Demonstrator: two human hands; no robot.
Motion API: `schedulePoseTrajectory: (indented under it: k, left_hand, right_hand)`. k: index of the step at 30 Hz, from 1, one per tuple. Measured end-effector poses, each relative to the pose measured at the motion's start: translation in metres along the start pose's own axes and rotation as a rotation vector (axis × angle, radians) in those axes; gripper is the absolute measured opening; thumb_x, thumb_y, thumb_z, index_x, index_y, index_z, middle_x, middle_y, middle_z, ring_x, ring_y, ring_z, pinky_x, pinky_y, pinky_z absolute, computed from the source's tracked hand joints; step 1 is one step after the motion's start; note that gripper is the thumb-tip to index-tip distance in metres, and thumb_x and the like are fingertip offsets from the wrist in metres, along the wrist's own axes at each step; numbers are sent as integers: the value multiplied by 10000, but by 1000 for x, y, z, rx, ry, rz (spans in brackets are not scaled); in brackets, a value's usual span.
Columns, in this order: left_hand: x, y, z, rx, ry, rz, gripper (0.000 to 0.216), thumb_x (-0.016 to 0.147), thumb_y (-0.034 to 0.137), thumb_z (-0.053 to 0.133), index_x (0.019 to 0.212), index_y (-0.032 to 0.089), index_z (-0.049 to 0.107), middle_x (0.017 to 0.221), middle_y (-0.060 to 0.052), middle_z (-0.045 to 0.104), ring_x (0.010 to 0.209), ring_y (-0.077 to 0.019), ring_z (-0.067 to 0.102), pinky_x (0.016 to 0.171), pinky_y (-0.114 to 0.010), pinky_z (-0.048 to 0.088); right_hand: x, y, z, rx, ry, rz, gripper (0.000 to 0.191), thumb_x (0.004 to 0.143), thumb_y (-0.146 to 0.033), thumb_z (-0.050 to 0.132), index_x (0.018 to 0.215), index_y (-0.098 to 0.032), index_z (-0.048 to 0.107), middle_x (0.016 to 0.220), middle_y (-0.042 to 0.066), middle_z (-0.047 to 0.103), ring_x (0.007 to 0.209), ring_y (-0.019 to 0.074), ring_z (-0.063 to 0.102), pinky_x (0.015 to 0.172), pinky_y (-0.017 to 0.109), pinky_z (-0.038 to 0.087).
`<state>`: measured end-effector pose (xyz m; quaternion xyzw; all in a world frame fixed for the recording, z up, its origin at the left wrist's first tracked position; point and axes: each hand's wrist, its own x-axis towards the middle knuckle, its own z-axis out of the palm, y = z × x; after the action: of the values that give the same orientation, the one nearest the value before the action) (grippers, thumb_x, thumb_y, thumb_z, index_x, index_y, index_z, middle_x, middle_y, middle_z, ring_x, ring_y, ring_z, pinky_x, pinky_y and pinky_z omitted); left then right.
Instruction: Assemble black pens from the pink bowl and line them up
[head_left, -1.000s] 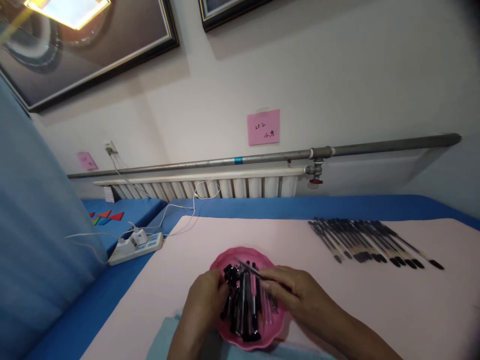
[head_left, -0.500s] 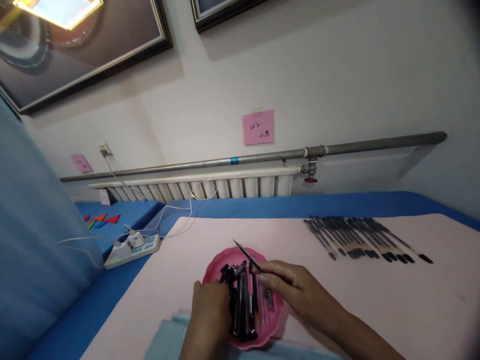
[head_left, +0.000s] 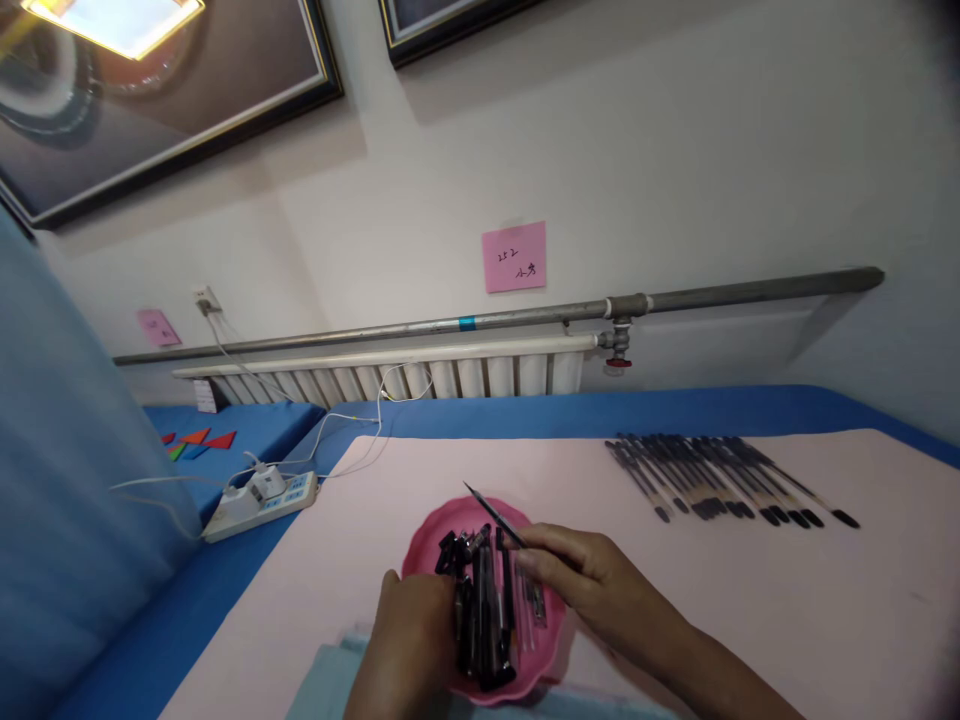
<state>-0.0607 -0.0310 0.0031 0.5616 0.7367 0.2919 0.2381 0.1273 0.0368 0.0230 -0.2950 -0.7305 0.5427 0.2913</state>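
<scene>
A pink dish (head_left: 431, 528) near the table's front edge holds several black pen parts (head_left: 486, 610). My right hand (head_left: 581, 580) is over the dish's right side, fingers pinched on a thin pen refill (head_left: 491, 513) that points up and to the left. My left hand (head_left: 416, 630) rests at the dish's left side, fingers curled among the pen parts; what they hold is hidden. A row of several assembled black pens (head_left: 720, 480) lies on the pink table cover (head_left: 787, 600) to the right.
A white power strip (head_left: 259, 495) with plugged cables lies on the blue cloth at the left. A radiator (head_left: 390, 378) and a grey pipe (head_left: 525, 317) run along the wall. Coloured flat shapes (head_left: 199, 442) sit far left. A blue partition (head_left: 60, 480) stands at the left edge.
My right hand has lifted the thin refill out of the dish, its tip now raised. My left hand has slid a little lower along the dish's left side.
</scene>
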Motion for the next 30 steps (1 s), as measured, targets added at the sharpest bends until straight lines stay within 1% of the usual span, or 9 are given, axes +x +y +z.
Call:
schedulePoseTrajectory:
  k: [2,3,5,7,10,14,19,25,30]
  left_hand:
    - [3,-1,-8,-81,45,-17,156,488,87,660,428,218,600,411,14,493,487,-188,498,708,-359,347]
    - [5,-1,-11,-159,75,-28,113,533,110,654,505,219,646,479,-3,555,537,-192,527,690,-332,363]
    - [9,1,-18,-400,116,-68,121,623,166,641,712,213,708,652,-28,645,640,-180,569,659,-278,391]
    - [12,4,-21,-704,101,-118,202,663,217,656,856,185,706,719,-33,660,647,-142,570,626,-235,412]
    - [15,7,-21,-1103,59,-165,228,648,220,708,858,134,694,643,-16,633,550,-90,540,568,-197,432]
    - [18,6,-19,-1418,142,-216,214,623,136,737,824,125,667,685,-23,640,578,-97,585,589,-207,486]
    - [20,5,-18,-1525,163,-264,136,674,85,686,800,116,646,750,-53,661,617,-115,614,590,-215,512]
    - [17,12,-16,-1489,110,-208,188,635,135,739,797,119,644,744,-55,668,624,-122,618,578,-214,508]
    - [15,14,-15,-1419,100,-182,242,600,177,773,796,121,642,722,-42,661,608,-106,606,564,-198,486]
  right_hand:
    - [0,0,1,9,-3,-3,261,861,-341,499,1017,-227,675,898,14,688,835,179,599,754,285,466]
    - [0,1,1,9,-6,-4,258,864,-342,494,1001,-223,677,894,15,687,827,179,598,748,284,467]
    - [0,1,3,2,-20,-5,248,864,-344,490,966,-220,679,880,14,685,816,178,595,739,280,466]
    - [0,2,6,-20,-45,-8,240,859,-344,490,939,-225,683,859,8,683,804,177,594,731,274,463]
    - [0,3,11,-82,-103,-4,234,849,-349,495,873,-228,694,799,-1,678,743,165,590,683,250,459]
    - [0,7,16,-153,-137,5,261,850,-374,482,800,-216,684,699,-12,644,633,138,555,594,219,433]
    - [1,14,18,-183,-133,21,264,847,-372,472,722,-204,633,600,-30,559,564,119,489,533,201,379]
    - [2,17,20,-171,-124,5,256,861,-345,442,756,-199,623,611,-27,522,570,125,453,541,217,353]
    - [2,17,20,-164,-113,15,259,862,-349,441,752,-194,616,603,-32,486,565,122,421,537,225,332]
